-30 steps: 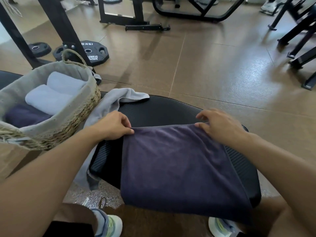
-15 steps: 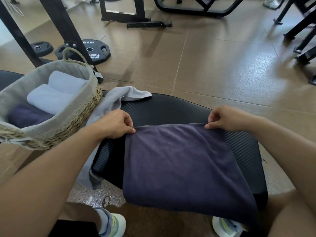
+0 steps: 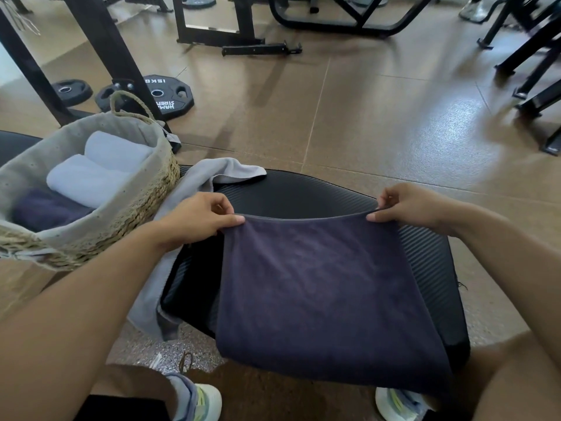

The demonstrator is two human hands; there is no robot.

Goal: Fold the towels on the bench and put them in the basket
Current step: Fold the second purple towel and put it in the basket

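— Where was the dark purple towel [image 3: 318,287] in relation to the grips?

— Its far hem was strung between them. The left hand [image 3: 197,220] had its grip pinched on the far left corner, the right hand [image 3: 416,208] had its grip pinched on the far right corner, and the hem sagged a little between the two. From the grips the cloth spread back toward the person over the black padded desk [image 3: 303,192] and hung over its near edge.

— And what lay around them?

— Just left of the left grip a light grey towel [image 3: 194,183] lay unfolded, one end on the desk, the rest trailing under the left wrist and down the desk's side. Farther left stood the woven basket [image 3: 142,208] with a cloth liner; inside were two light rolled towels [image 3: 91,174] and a dark one [image 3: 45,208] beside them.

— Anything between the grips and the basket?

— Only that grey towel. Beyond the grips the brown floor [image 3: 364,117] held a weight plate [image 3: 164,97] and black machine frames [image 3: 334,22].
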